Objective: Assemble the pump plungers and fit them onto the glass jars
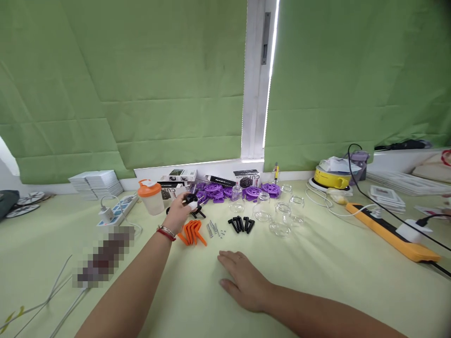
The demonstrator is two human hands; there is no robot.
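My left hand [179,213] reaches to the back of the table, fingers closed on a small black-and-white part [192,205] whose kind I cannot make out. Black legs or prongs [199,213] show just beneath it. Nearer to me lie several bent orange plastic pieces [192,233], close to that wrist. My right hand [244,281] rests palm down on the table, fingers stretched out, holding nothing. Beyond it are metal screws [213,229] with tiny hardware, several black L-shaped pieces [241,224] and several clear glass jars [283,214]. Purple spoked plastic parts [214,190] are heaped behind.
An orange-lidded shaker cup [151,197] and a white power strip [120,211] stand left. Cup holder boxes [246,179] line the wall. Rightward are a yellow pot [331,178], an orange power strip [391,234] and trailing cables. A pixelated object [104,258] lies left of my left forearm.
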